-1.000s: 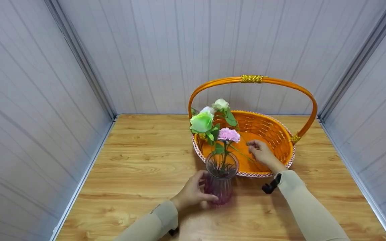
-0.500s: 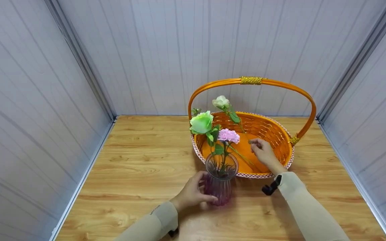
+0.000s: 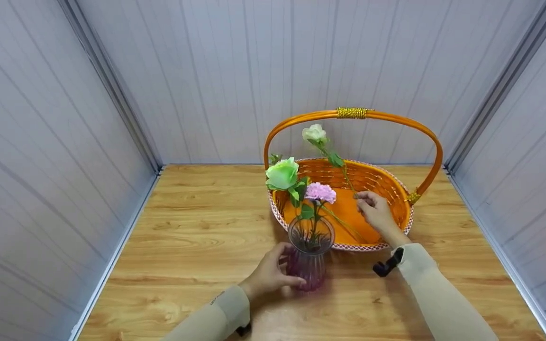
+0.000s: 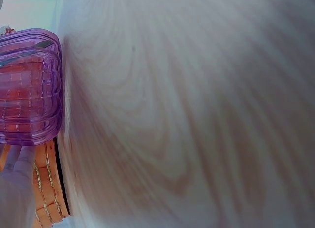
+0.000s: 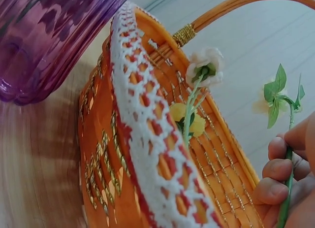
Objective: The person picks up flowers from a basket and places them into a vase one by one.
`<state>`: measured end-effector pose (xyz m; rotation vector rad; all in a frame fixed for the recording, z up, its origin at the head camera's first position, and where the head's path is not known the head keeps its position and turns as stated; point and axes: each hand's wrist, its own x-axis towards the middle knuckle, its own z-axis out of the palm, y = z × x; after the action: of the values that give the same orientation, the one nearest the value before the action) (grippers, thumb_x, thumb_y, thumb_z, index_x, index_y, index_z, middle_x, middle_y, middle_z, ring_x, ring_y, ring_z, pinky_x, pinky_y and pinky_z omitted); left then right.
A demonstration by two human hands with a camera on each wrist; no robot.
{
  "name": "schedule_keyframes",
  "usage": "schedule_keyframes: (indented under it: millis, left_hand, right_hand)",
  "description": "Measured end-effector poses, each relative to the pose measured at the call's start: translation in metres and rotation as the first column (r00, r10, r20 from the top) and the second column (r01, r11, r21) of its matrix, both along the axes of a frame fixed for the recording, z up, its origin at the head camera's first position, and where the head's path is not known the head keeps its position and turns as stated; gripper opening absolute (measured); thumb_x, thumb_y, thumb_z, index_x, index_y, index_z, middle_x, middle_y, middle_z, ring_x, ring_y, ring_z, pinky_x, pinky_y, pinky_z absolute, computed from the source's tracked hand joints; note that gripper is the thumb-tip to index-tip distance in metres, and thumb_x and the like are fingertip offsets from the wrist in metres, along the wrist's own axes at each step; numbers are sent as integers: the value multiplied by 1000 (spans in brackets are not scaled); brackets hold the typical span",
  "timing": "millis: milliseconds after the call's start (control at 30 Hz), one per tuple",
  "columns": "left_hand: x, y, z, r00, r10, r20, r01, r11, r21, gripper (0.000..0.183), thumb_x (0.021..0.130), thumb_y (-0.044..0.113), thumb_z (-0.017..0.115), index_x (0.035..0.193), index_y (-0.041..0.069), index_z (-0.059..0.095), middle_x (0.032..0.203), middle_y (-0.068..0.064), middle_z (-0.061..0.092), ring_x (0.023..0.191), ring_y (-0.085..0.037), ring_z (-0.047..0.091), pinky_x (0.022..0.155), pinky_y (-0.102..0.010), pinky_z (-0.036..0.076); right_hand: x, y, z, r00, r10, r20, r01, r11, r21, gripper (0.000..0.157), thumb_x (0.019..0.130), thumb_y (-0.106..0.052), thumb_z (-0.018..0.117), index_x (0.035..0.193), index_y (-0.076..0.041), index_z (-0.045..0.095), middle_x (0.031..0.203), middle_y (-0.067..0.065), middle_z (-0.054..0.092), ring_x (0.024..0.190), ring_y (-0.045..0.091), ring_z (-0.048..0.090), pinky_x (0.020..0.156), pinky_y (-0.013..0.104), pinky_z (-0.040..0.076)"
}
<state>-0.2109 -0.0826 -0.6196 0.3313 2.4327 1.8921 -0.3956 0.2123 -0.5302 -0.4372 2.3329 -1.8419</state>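
Note:
My left hand (image 3: 269,271) grips the side of a ribbed glass vase (image 3: 313,272), clear above and purple-pink below, upright on the table. A pink carnation (image 3: 320,192) stands in the vase, and a large green-white rose (image 3: 282,174) leans left above its mouth. My right hand (image 3: 378,213) is over the orange wicker basket (image 3: 398,192) and pinches the green stem of a white rose (image 3: 314,133). That bloom is raised above the basket's back rim. In the right wrist view, fingers (image 5: 276,169) curl round the stem; a pale flower (image 5: 205,65) and a yellow flower (image 5: 194,123) lie in the basket.
The basket's tall arched handle (image 3: 351,112), wrapped in gold cord, rises over the flowers. A loose stem (image 3: 344,225) crosses the basket floor. Pale panel walls enclose the wooden table (image 3: 197,227) at the back and both sides.
The white rose has risen out of the basket, away from the other blooms, its stem now straighter. My right hand has moved slightly up. My left hand keeps its hold on the vase.

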Motion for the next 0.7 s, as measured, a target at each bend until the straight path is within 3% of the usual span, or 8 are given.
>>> schedule_keyframes:
  millis: [367, 700]
  left_hand:
    - [-2, -3, -1, 999, -9, -34, 9, 1000, -15, 76, 77, 18, 100, 139, 12, 56, 141, -9, 66, 139, -32, 60, 126, -59, 46]
    - [-1, -1, 0, 1000, -14, -2, 14, 1000, 11, 76, 75, 20, 100, 138, 14, 57, 143, -6, 65, 139, -32, 60, 126, -59, 45]
  right_hand:
    - [8, -1, 7, 994, 27, 110, -11, 991, -136, 17, 113, -8, 50, 120, 0, 63, 79, 0, 60, 53, 7, 40, 46, 19, 34]
    - [17, -5, 20, 984, 12, 178, 28, 974, -223, 18, 112, -7, 49, 119, 1, 64, 81, 1, 59, 59, 11, 45, 51, 21, 36]
